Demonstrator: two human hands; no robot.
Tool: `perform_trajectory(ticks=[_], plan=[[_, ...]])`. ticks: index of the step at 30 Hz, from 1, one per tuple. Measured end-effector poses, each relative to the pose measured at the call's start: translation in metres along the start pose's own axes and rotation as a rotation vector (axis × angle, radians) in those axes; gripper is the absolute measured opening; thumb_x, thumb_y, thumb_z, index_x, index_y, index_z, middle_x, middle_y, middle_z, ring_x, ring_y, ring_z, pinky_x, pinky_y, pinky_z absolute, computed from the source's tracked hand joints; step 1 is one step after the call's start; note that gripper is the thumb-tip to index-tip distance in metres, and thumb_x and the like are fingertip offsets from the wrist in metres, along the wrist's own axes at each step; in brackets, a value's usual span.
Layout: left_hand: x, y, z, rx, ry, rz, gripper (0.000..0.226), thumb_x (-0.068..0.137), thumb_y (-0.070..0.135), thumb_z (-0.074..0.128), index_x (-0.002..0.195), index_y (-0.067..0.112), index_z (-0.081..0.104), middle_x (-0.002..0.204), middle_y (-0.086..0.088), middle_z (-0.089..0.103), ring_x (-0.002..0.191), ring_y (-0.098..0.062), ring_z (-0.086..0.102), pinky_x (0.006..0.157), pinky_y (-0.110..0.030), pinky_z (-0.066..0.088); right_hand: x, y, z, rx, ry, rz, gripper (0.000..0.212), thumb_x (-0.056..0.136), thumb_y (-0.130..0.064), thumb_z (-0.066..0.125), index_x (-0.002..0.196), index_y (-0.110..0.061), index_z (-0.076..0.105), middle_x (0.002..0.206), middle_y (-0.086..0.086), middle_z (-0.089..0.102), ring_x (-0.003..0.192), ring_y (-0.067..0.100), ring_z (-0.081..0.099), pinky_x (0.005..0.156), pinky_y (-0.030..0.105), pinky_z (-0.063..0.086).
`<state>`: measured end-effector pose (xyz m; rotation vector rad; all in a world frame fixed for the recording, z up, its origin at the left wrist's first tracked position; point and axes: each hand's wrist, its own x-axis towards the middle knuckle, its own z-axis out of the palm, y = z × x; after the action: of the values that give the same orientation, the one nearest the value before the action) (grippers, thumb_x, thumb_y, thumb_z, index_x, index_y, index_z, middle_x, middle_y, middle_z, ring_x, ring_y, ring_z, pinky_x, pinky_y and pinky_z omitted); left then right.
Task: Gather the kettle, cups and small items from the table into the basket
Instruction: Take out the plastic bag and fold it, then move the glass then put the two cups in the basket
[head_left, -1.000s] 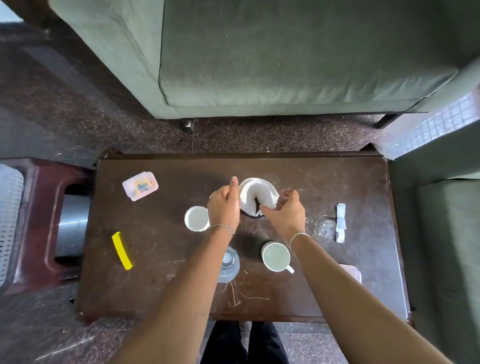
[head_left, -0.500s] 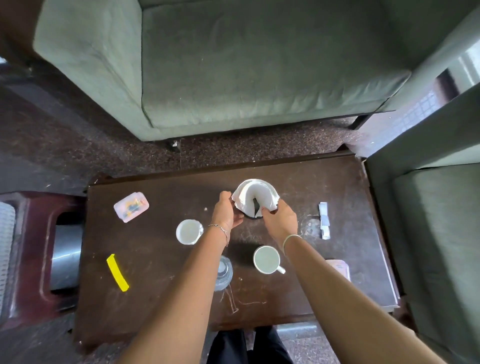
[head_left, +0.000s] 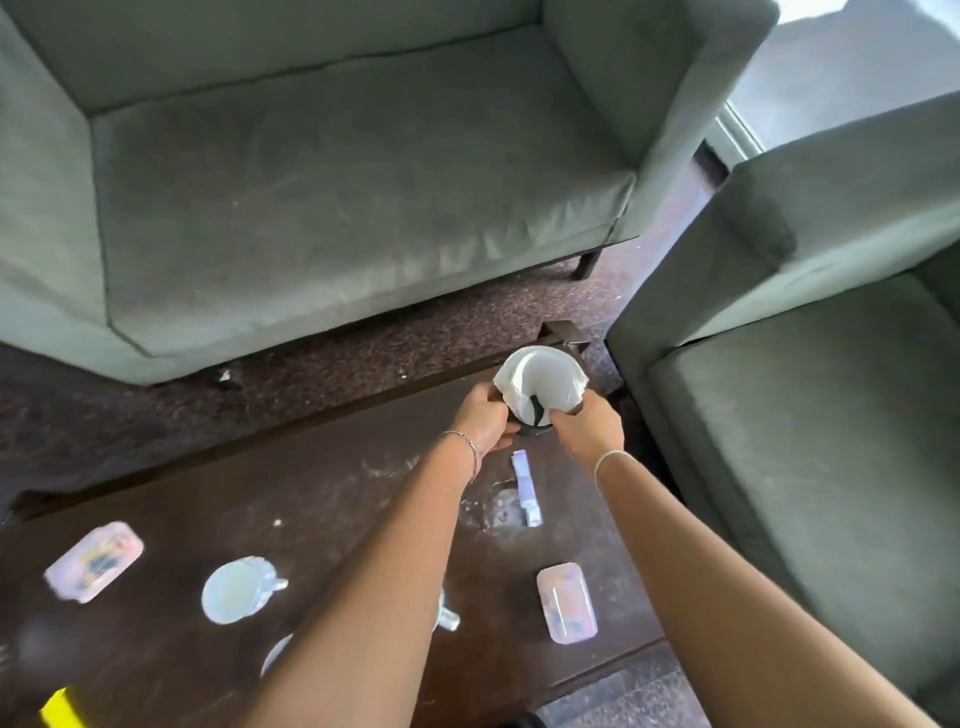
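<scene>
Both hands grip a white fan-shaped holder (head_left: 540, 382) with a dark base, held over the far right corner of the dark wooden table (head_left: 322, 499). My left hand (head_left: 483, 421) clasps its left side and my right hand (head_left: 589, 428) its right side. A white cup (head_left: 236, 590) stands at the near left. A second cup (head_left: 448, 617) is mostly hidden under my left forearm. A pink-lidded box (head_left: 93, 561) lies at the left and another (head_left: 565, 603) at the near right. A white paper strip (head_left: 525, 488) lies between my forearms. No basket is in view.
A grey-green sofa (head_left: 337, 182) stands beyond the table and a matching armchair (head_left: 810, 389) close on the right. A yellow item (head_left: 60, 706) is at the bottom left corner. A clear round piece (head_left: 275, 656) peeks out beside my left forearm.
Both hands closed around the white holder, then carried it from the table's middle to its far right corner. The view swung right and upward.
</scene>
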<state>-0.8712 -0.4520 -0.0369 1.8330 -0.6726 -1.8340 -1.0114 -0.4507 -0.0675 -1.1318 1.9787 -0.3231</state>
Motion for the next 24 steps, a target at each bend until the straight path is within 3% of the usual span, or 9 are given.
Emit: perform_trajectory(ticks=[6,10,12,14,17,20,24], plan=[[0.039,-0.003,0.025,0.056,-0.039,-0.029,0.047,0.088,-0.004,0.037,0.123,0.026,0.044,0.091,0.012,0.057,0.093,-0.018,0.065,0.099,-0.040,0.050,0.045,0.026,-0.001,-0.036,0.001,0.047,0.028,0.082,-0.018,0.054,0.108,-0.011,0.062,0.103,0.014,0.069,0.093,0.034,0.063,0.071,0.027,0.039],[0.054,-0.003,0.029,0.039,0.038,-0.006,0.051,0.088,-0.003,0.038,0.132,0.020,0.046,0.104,0.003,0.061,0.081,-0.013,0.066,0.083,-0.031,0.052,0.057,0.029,0.005,0.002,0.017,0.040,0.030,0.080,-0.019,0.055,0.109,-0.014,0.061,0.099,0.012,0.070,0.090,0.032,0.065,0.072,0.028,0.043],[0.057,-0.002,0.030,0.031,0.074,0.002,0.051,0.087,-0.005,0.039,0.131,0.019,0.049,0.098,0.006,0.063,0.078,-0.012,0.067,0.077,-0.026,0.052,0.059,0.030,0.007,0.030,0.016,0.034,0.031,0.080,-0.020,0.056,0.110,-0.015,0.061,0.099,0.009,0.070,0.089,0.030,0.065,0.072,0.028,0.045],[0.057,-0.002,0.030,0.024,0.091,0.004,0.050,0.086,-0.005,0.041,0.129,0.017,0.051,0.090,0.010,0.061,0.081,-0.014,0.067,0.075,-0.026,0.052,0.060,0.032,0.008,0.060,0.012,0.037,0.032,0.080,-0.022,0.057,0.111,-0.017,0.061,0.099,0.008,0.070,0.088,0.028,0.065,0.073,0.028,0.046],[0.053,-0.001,0.031,0.023,0.093,0.005,0.051,0.086,-0.006,0.041,0.130,0.016,0.051,0.096,0.004,0.061,0.092,-0.019,0.066,0.078,-0.028,0.052,0.059,0.034,0.008,0.120,0.002,0.040,0.034,0.079,-0.025,0.059,0.113,-0.020,0.061,0.100,0.008,0.071,0.088,0.029,0.068,0.080,0.035,0.055],[0.047,-0.001,0.029,0.055,0.089,0.001,0.051,0.086,-0.006,0.039,0.132,0.015,0.051,0.103,0.002,0.058,0.095,-0.019,0.066,0.082,-0.029,0.054,0.053,0.036,0.008,0.170,-0.018,0.057,0.048,0.078,-0.028,0.064,0.125,-0.023,0.055,0.108,0.007,0.068,0.094,0.029,0.068,0.085,0.044,0.056],[0.032,-0.004,0.022,0.089,0.093,0.008,0.049,0.087,-0.003,0.038,0.130,0.014,0.054,0.095,0.003,0.057,0.091,-0.019,0.064,0.088,-0.035,0.053,0.033,0.040,0.010,0.274,-0.032,0.112,0.077,0.075,-0.041,0.075,0.139,-0.020,0.038,0.117,0.006,0.061,0.103,0.028,0.065,0.088,0.046,0.055]])
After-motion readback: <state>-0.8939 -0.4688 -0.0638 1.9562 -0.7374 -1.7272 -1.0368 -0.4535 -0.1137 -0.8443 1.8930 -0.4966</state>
